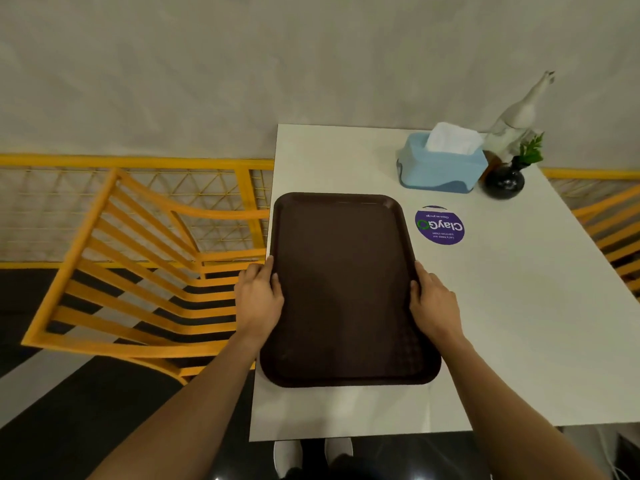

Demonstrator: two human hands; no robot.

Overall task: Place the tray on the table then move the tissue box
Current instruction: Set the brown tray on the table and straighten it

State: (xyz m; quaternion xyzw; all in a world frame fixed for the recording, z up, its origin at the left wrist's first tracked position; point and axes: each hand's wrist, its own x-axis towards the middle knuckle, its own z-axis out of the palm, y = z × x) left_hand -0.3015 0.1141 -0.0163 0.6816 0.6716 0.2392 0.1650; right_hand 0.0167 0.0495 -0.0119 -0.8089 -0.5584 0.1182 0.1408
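Note:
A dark brown rectangular tray (344,289) lies lengthwise over the left part of the white table (519,323), its left rim at the table's left edge. My left hand (259,299) grips the tray's left rim and my right hand (434,303) grips its right rim, thumbs on top. Whether the tray rests flat on the table or is just above it, I cannot tell. A light blue tissue box (441,164) with white tissue sticking up stands at the far right of the table, apart from the tray.
A round black vase (504,181) with green leaves and a clear glass bottle (516,123) stand right of the tissue box. A purple round sticker (440,226) lies between tray and box. Yellow slatted chairs (138,265) flank the table; a wall is behind.

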